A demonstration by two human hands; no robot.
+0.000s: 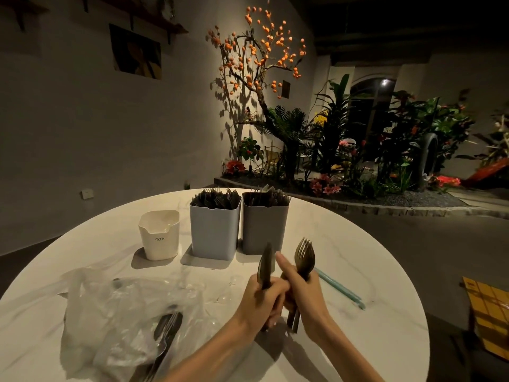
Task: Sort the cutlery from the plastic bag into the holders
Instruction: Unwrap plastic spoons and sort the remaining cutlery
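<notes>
My left hand grips dark plastic knives upright. Touching it on the right, my right hand grips dark forks, tines up. Both hands hover over the white round table, just in front of the holders. A light blue holder and a grey holder stand side by side, both full of dark cutlery. Left of them a white holder looks empty. The crumpled clear plastic bag lies at the front left with several dark cutlery pieces in it.
Pale blue straws lie on the table to the right of my hands. A yellow package rests beyond the table's right edge. Behind the table are a planter bed and a wall.
</notes>
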